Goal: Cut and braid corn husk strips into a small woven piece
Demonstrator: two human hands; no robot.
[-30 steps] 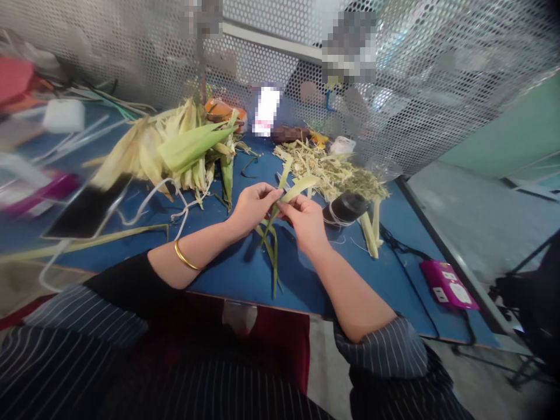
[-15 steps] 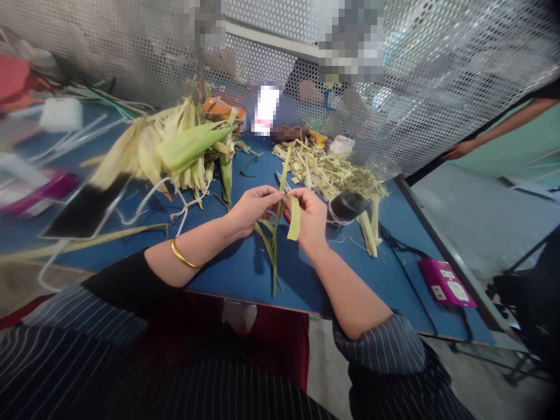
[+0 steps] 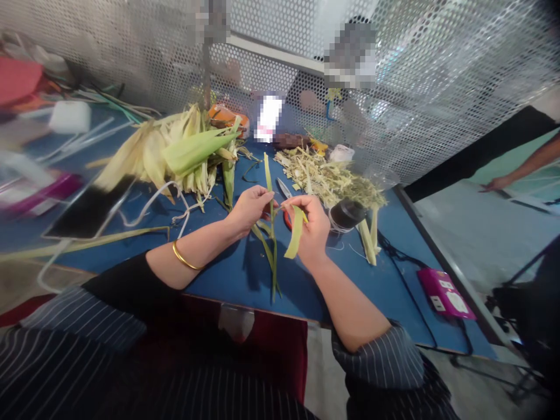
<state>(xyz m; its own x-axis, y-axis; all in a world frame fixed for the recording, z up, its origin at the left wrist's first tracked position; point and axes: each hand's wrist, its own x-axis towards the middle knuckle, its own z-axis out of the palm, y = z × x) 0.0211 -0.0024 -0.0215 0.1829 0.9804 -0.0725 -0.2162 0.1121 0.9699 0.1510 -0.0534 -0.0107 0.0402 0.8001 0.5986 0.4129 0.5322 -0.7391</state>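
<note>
My left hand pinches a thin green stem of husk strips that stands nearly upright, its lower ends hanging over the table. My right hand is closed on a pale green husk strip, which curls down beside the palm. The fingertips of both hands are close together, with a small gap between. Scissors with red on the handle lie on the table behind my right hand, which partly hides them. A black thread spool is just right of that hand.
Corn husks are heaped at the back left, shredded husk pieces at the back right. A lit phone leans by the perforated screen. On the blue table are a black panel, white cord and a purple box. A person's hand shows far right.
My hands have moved slightly apart. The green stem has shifted left with my left hand, and the husk strip hangs lower at my right hand. More of the scissors shows.
</note>
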